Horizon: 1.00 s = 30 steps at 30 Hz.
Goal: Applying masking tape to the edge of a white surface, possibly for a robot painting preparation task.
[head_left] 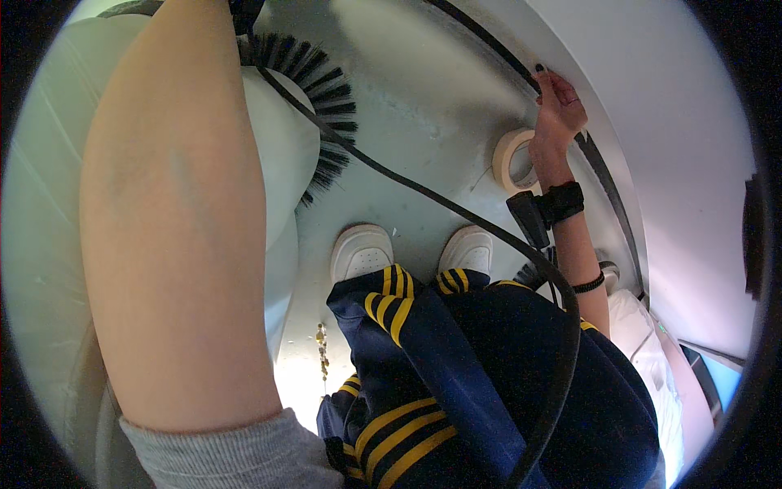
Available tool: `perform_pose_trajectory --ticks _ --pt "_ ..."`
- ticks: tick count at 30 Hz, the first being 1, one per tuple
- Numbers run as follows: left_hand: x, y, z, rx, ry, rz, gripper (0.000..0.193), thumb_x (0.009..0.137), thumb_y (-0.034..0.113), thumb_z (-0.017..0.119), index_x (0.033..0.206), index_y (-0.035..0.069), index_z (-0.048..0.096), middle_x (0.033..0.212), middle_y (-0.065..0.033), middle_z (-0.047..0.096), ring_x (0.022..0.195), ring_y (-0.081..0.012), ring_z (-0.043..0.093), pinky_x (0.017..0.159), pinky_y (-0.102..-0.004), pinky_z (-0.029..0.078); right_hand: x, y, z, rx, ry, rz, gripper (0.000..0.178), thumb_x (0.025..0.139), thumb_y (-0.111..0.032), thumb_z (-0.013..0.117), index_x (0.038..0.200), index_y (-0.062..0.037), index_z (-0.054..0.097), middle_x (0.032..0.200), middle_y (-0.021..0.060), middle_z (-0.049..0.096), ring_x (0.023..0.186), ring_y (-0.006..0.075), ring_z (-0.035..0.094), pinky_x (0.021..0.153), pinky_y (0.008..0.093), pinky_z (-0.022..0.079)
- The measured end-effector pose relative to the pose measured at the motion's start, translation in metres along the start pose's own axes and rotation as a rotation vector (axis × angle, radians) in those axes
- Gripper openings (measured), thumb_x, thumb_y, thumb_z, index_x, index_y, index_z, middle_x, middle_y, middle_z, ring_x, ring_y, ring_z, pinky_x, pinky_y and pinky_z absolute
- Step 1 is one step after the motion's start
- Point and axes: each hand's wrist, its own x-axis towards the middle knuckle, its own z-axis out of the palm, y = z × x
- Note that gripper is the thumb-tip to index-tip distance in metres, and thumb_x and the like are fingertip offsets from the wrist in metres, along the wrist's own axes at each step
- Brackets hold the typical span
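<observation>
Two hands are busy, though only one shows fully. My right hand (557,110) is pressed against the dark strip (599,167) where the floor (423,106) meets the white wall (676,106), fingertips pinching at something small there; I cannot tell what they grip. The roll of masking tape (511,159) lies flat on the floor, touching that wrist. My left hand is out of view above the roll; only the forearm (175,228) shows, so I cannot tell its state. A black cable (456,212) runs from a round bristle brush (326,106) past the roll. Judging by this, taping along the strip looks barely begun.
</observation>
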Motion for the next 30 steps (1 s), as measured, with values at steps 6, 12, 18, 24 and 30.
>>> perform_pose_trajectory --ticks 6,12,18,24,30 --pt "-0.006 0.002 -0.006 -0.059 0.004 -0.018 0.080 0.090 0.029 0.049 0.143 0.000 -0.003 0.152 -0.0162 -0.004 0.139 -0.0337 0.004 0.111 -0.0537 0.006 0.002 0.002 0.002 -0.091 0.031 -0.033 0.013 0.079 -0.008 0.068 0.088 0.0003 0.069 0.083 0.0060 0.069 0.070 0.0107 0.060 0.061 0.0225 0.045" --pt "-0.010 0.004 -0.005 -0.116 0.006 -0.008 0.081 0.089 0.028 0.049 0.144 0.001 -0.004 0.152 -0.0165 -0.005 0.139 -0.0343 0.003 0.111 -0.0537 0.005 0.002 0.011 0.007 0.038 0.085 -0.123 0.009 0.078 -0.005 0.067 0.085 0.0016 0.068 0.082 0.0081 0.069 0.074 0.0144 0.064 0.071 0.0251 0.050" --pt "0.009 -0.004 0.011 -0.081 0.068 0.003 0.088 0.083 0.029 0.054 0.143 0.001 -0.003 0.151 -0.0174 -0.005 0.138 -0.0375 0.006 0.108 -0.0599 0.008 0.003 0.012 0.007 0.042 0.108 -0.201 0.007 0.078 -0.002 0.067 0.083 0.0021 0.067 0.080 0.0098 0.068 0.073 0.0155 0.064 0.071 0.0260 0.050" --pt "0.008 -0.005 0.020 -0.059 0.071 0.001 0.089 0.082 0.030 0.055 0.143 0.000 -0.002 0.151 -0.0176 -0.003 0.138 -0.0378 0.007 0.107 -0.0612 0.009 0.005 0.017 -0.006 -0.421 0.241 0.017 0.024 0.080 -0.011 0.068 0.096 0.0035 0.057 0.079 0.0047 0.059 0.069 0.0119 0.052 0.067 0.0257 0.043" --pt "0.012 -0.012 0.025 -0.045 0.047 -0.025 0.085 0.086 0.034 0.052 0.144 0.000 -0.001 0.151 -0.0178 -0.003 0.138 -0.0374 0.006 0.108 -0.0601 0.009 -0.033 -0.004 -0.022 -0.386 -0.246 -0.323 0.026 0.083 -0.012 0.062 0.105 -0.0005 0.056 0.095 0.0112 0.062 0.087 0.0232 0.059 0.080 0.0354 0.048"
